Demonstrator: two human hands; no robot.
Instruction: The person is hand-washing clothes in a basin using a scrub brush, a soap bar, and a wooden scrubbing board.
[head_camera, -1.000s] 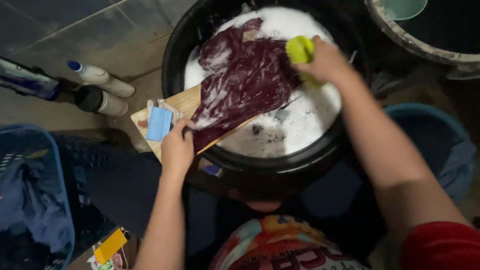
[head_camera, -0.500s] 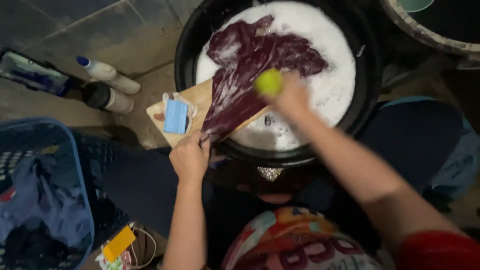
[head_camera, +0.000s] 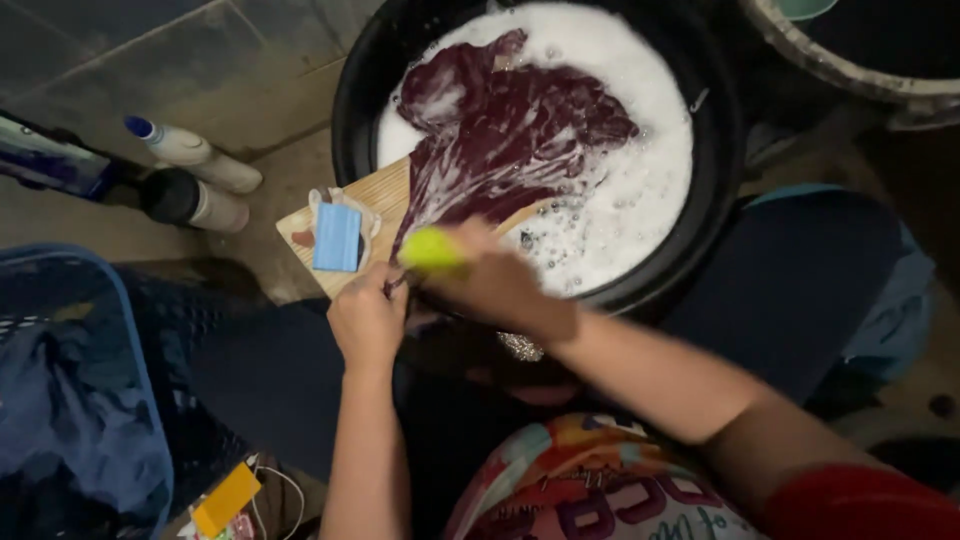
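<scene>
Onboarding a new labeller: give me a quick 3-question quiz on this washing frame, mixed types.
1. True or false: the cloth lies partly on the board and partly in the foam of the tub.
2. What does the right hand hold? A) yellow-green brush B) bottle C) blue soap
3. Fill in: the blue soap rests on the ____.

Key
1. True.
2. A: the brush is in the right hand at the cloth's near end, and the left hand grips the cloth beside it.
3. Board.

1 black tub, 1 maroon cloth, 1 wood board, 2 bottles, 1 blue soap bar, 1 basket
</scene>
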